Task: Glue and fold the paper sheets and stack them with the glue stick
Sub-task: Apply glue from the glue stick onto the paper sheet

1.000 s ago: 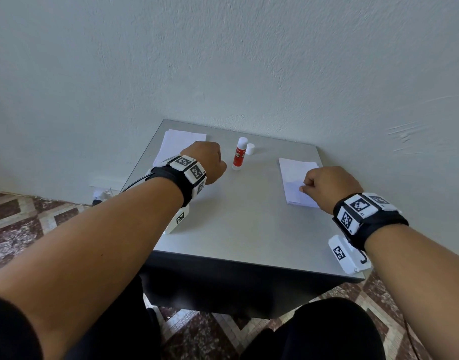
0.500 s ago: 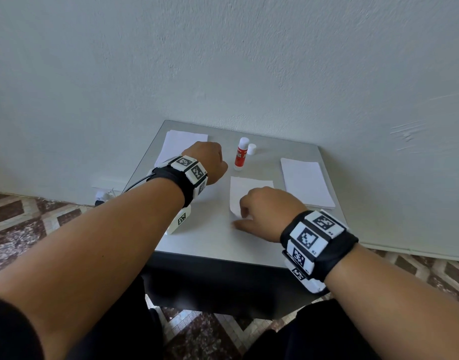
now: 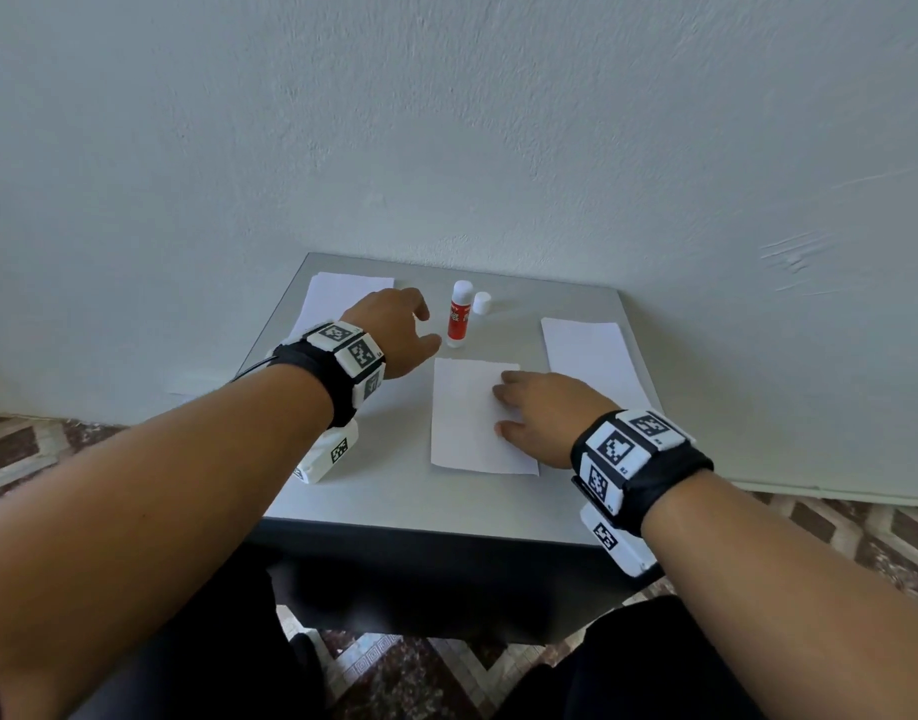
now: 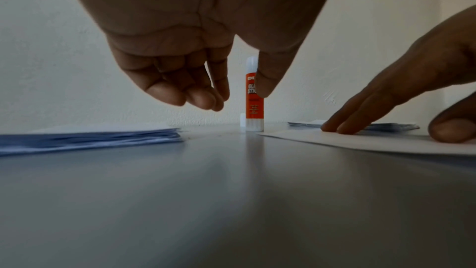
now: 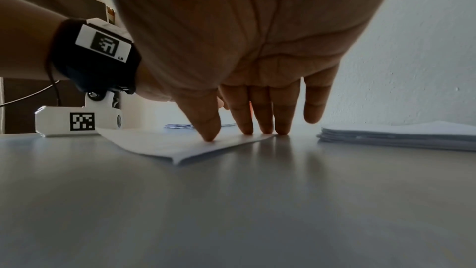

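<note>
- Bare, the right hand (image 3: 542,418) lies flat on the right half of a sheet (image 3: 470,415) at the table's middle; its fingers (image 5: 260,115) are straight and spread a little, the thumb and three fingertips pressing the paper, the little finger lifted clear of it
- White, that sheet lies flat and unfolded on the grey table (image 3: 446,496); in the right wrist view its near corner curls up slightly
- Left hand (image 3: 394,330) hangs above the table left of the sheet, holding nothing; its fingers (image 4: 195,93) are loosely curled and the thumb points down, with a narrow gap between them
- Glue stick (image 3: 459,317) stands upright just right of the left hand, apart from it, and just beyond the sheet's far edge; red body, white ends; in the left wrist view it shows through the gap between thumb and fingers
- Cap (image 3: 482,302), small and white, sits on the table just right of the glue stick, a little farther back
- Left pile (image 3: 342,298) of white paper lies at the far left corner, partly under the left hand; in the left wrist view several layered edges show
- Right pile (image 3: 592,356) lies along the right edge, just beyond the right hand, not touching the sheet
- Both wrists wear black bands with black-and-white markers; a pale wall stands behind the table
</note>
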